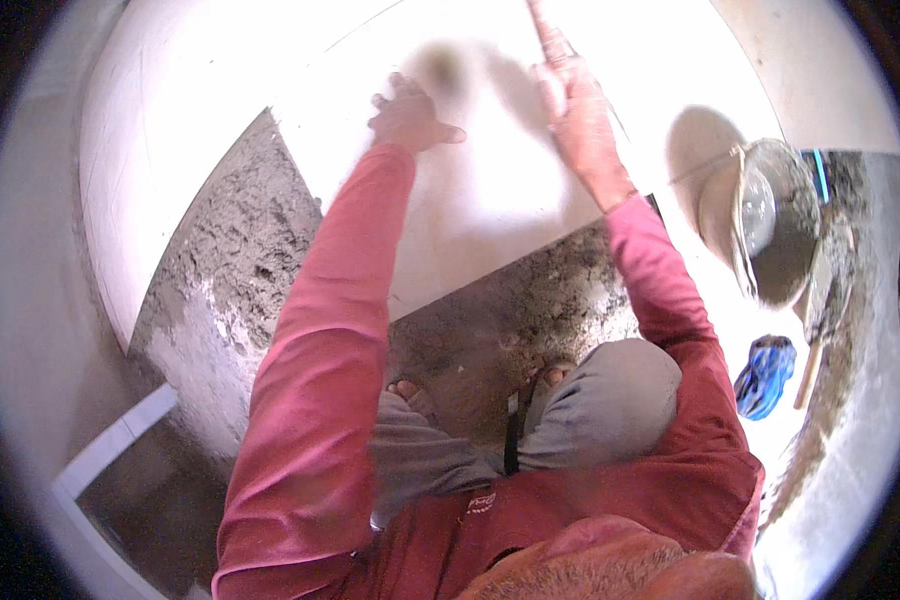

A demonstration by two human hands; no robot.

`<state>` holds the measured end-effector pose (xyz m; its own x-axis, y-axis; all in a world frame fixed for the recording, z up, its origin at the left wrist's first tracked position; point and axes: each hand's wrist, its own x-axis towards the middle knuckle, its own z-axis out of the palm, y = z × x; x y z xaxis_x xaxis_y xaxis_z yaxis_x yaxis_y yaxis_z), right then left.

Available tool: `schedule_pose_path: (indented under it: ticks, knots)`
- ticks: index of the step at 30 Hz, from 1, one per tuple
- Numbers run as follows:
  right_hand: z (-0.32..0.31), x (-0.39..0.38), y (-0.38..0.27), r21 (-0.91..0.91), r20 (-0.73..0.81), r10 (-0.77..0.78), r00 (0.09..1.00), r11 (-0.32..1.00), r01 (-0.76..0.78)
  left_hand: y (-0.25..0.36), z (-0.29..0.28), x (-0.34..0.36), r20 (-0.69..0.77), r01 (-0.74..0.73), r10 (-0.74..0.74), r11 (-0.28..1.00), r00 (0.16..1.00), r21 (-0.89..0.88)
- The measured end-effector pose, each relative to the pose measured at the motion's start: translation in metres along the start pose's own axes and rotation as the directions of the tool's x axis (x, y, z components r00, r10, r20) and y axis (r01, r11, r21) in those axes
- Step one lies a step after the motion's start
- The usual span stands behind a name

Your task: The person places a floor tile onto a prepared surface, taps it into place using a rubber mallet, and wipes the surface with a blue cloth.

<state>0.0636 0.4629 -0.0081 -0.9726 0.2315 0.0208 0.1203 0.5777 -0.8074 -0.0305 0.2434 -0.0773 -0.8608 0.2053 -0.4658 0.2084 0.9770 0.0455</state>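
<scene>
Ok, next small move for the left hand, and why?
Probably press the bare, red-sleeved left hand lightly on the broad, flat, pale tile, nearer its straight near edge: the hand is open, fingers spread over the tile, and that edge borders rough grey mortar. Glare hides whether the palm touches now.

You have one left grip (407, 115) and one right grip (582, 115), two red sleeves (325, 350), two grey trouser legs (605, 400) and two feet (412, 396). Around you, count one bucket (720, 210), one blue bundle (766, 378), one light-blue strip (821, 176) and one wooden handle (809, 376). Glare hides the edges, so you cannot tell how many pale slabs (450, 255) there are.
</scene>
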Motion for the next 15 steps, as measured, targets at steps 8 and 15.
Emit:
schedule_pose_path:
  ticks: [8, 15]
  knots:
    - [-0.019, -0.032, 0.014, -0.07, 0.045, 0.058, 0.997, 0.996, -0.055, -0.013, 0.017, 0.017, 0.007, -0.044, 0.044, 0.999, 0.999, 0.025]
    - [-0.017, -0.074, 0.023, -0.156, 0.033, 0.088, 0.996, 0.984, -0.082, -0.004, 0.002, 0.008, 0.085, -0.129, 0.116, 0.979, 0.99, 0.159]
